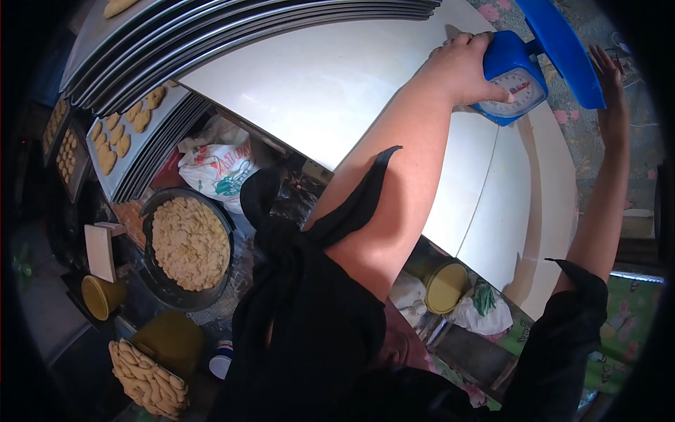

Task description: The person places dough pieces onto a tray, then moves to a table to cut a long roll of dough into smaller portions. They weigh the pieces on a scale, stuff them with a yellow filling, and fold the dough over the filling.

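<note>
My left hand (462, 68) grips the body of a blue kitchen scale (505, 53), thumb lying across its round white dial with a red needle. The scale stands tilted in view on the white tabletop (330, 60), with its blue weighing pan (562, 53) attached. At the pan's outer side is my right hand (613, 102), fingers stretched out and apart, close against or touching the rim; exact contact is hard to tell. No contents show in the part of the pan that I can see.
Stacked metal trays (239, 35) fill the upper left; a lower tray (119, 133) carries shaped dough pieces. A dark basin (144, 232) holds crumbly dough. Plastic bags (218, 169), a yellowish container (446, 287) and a heap of finger-shaped pieces (148, 380) lie around below.
</note>
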`<state>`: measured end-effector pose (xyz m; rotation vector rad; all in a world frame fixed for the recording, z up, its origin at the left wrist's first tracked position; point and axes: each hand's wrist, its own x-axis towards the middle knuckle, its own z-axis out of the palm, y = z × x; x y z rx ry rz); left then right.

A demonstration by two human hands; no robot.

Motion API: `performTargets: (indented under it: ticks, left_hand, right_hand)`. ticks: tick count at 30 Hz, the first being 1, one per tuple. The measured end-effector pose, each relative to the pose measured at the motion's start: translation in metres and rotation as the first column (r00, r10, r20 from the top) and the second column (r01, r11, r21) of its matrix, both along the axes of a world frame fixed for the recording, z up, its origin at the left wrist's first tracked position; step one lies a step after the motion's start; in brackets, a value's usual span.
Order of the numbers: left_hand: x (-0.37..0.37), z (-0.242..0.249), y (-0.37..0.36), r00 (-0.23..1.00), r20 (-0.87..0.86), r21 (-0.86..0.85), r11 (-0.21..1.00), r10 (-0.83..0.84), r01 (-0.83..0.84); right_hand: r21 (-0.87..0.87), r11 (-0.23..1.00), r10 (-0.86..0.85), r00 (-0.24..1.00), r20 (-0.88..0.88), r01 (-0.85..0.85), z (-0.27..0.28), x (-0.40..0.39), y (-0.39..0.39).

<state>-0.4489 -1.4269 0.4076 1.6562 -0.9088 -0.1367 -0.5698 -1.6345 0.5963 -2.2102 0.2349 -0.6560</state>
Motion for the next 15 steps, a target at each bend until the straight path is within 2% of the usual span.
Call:
performTargets:
  ticks: [2, 3, 5, 6, 7, 8, 9, 10, 11, 12, 13, 14, 15]
  left_hand:
    - [0.000, 0.000, 0.002, 1.000, -0.004, -0.003, 1.000, -0.001, 0.001]
    - [0.001, 0.001, 0.005, 1.000, -0.005, -0.023, 1.000, -0.017, 0.017]
    - [0.000, 0.001, 0.008, 0.999, 0.003, -0.045, 0.998, -0.038, 0.038]
    - [-0.001, 0.001, 0.009, 0.999, -0.013, -0.058, 0.998, -0.033, 0.033]
    - [0.000, 0.002, 0.010, 0.999, -0.022, -0.070, 0.997, -0.026, 0.025]
    - [0.000, 0.002, 0.011, 1.000, -0.005, -0.070, 0.997, -0.020, 0.020]
    - [0.000, 0.001, 0.013, 0.999, -0.015, -0.066, 0.997, -0.031, 0.030]
    - [0.000, 0.006, 0.017, 0.999, -0.027, -0.060, 0.997, -0.040, 0.038]
    - [0.000, 0.016, 0.025, 0.989, -0.090, -0.002, 0.993, -0.114, 0.114]
    - [0.001, 0.018, 0.025, 0.990, -0.094, 0.052, 0.992, -0.110, 0.115]
    - [0.002, 0.017, 0.025, 0.992, -0.077, 0.066, 0.992, -0.099, 0.104]
    - [0.002, 0.016, 0.024, 0.994, -0.064, 0.080, 0.992, -0.091, 0.096]
    - [0.002, 0.014, 0.023, 0.995, -0.058, 0.085, 0.992, -0.083, 0.088]
  right_hand:
    - [-0.285, 0.955, 0.043, 0.989, -0.142, -0.082, 0.013, 0.007, 0.003]
    - [-0.285, 0.955, 0.045, 0.989, -0.138, -0.083, 0.014, 0.010, 0.004]
    - [-0.053, 0.998, 0.030, 0.998, 0.053, -0.027, 0.014, 0.015, 0.007]
    - [0.239, 0.969, -0.098, 0.989, 0.116, 0.068, 0.009, 0.014, 0.000]
    - [0.517, 0.847, -0.229, 0.963, 0.144, 0.124, -0.009, 0.012, -0.013]
    - [0.347, 0.930, -0.147, 0.988, 0.046, 0.122, -0.045, -0.002, -0.070]
    - [0.797, 0.602, 0.020, 0.999, 0.049, -0.051, -0.062, -0.012, -0.063]
    - [0.793, 0.422, 0.418, 0.871, 0.259, -0.439, -0.089, -0.024, -0.045]
    - [0.722, 0.645, 0.282, 0.956, 0.079, -0.250, -0.110, -0.030, -0.029]
    - [0.565, 0.795, 0.373, 0.913, -0.167, -0.221, -0.114, -0.029, -0.006]
    - [0.547, 0.825, 0.328, 0.908, -0.262, -0.140, -0.121, -0.028, 0.008]
    - [0.516, 0.832, 0.389, 0.877, -0.284, -0.202, -0.121, -0.023, 0.022]
    - [0.536, 0.834, 0.326, 0.900, -0.289, -0.130, -0.124, -0.022, 0.034]
